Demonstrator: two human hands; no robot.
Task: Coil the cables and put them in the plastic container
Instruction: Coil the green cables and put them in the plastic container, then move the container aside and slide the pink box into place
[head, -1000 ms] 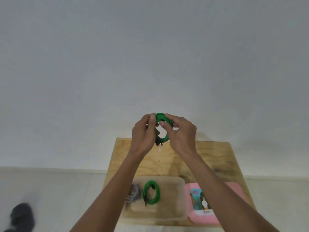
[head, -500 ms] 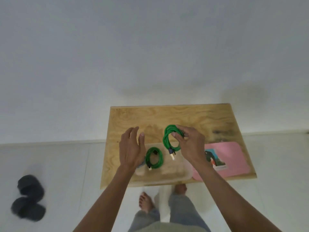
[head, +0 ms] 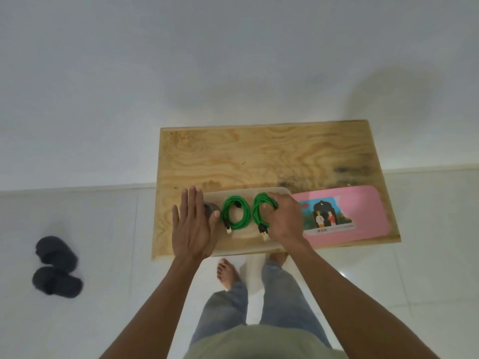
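Hands over plastic container (head: 269,190): right hand (head: 283,221) grips green coiled cable (head: 260,211), left hand (head: 193,226) flat, fingers straight.

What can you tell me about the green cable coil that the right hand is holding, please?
The green cable coil is a bright green, seemingly braided cord wound into several tight oval loops. A dark plug with a pale metal tip hangs from its near end. The right hand grips its right side, fingers curled through the loops. It sits over the clear plastic container, just right of a second, similar green coil; whether it rests on the bottom is unclear.
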